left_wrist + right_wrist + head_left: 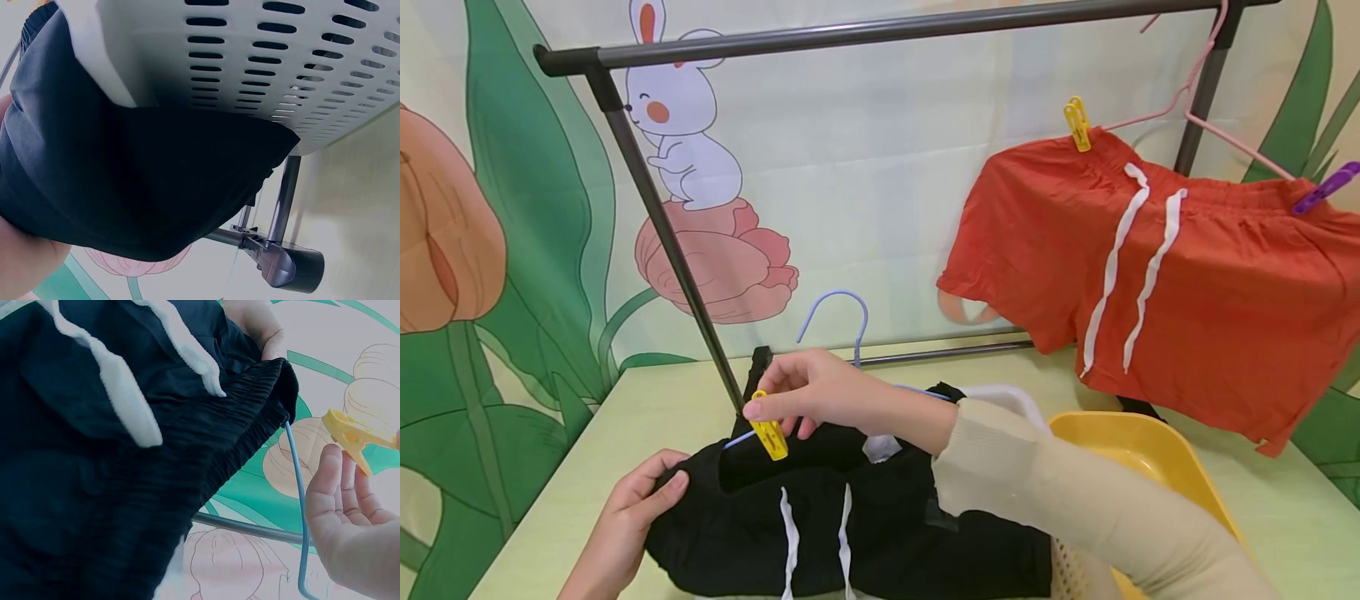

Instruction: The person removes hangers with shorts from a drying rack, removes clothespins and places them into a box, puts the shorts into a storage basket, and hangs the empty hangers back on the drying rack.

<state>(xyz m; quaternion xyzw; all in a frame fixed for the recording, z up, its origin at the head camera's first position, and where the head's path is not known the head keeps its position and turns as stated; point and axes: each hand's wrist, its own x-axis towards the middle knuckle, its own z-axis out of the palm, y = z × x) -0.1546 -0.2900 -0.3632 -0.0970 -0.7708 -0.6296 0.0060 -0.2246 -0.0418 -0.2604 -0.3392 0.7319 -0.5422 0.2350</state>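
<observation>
Gripping the black drawstring shorts [816,533] near one end of the waistband [244,419], the left hand [642,498] holds them up beside the white perforated basket [150,25]; the right hand [823,393] pinches a yellow clothespin [769,435], its tip apart from the cloth. If that left grip slackens, the waistband could slip off the blue hanger [842,292]; a pin biting fabric alone, missing the hanger's arm, would probably let that side sag.
</observation>
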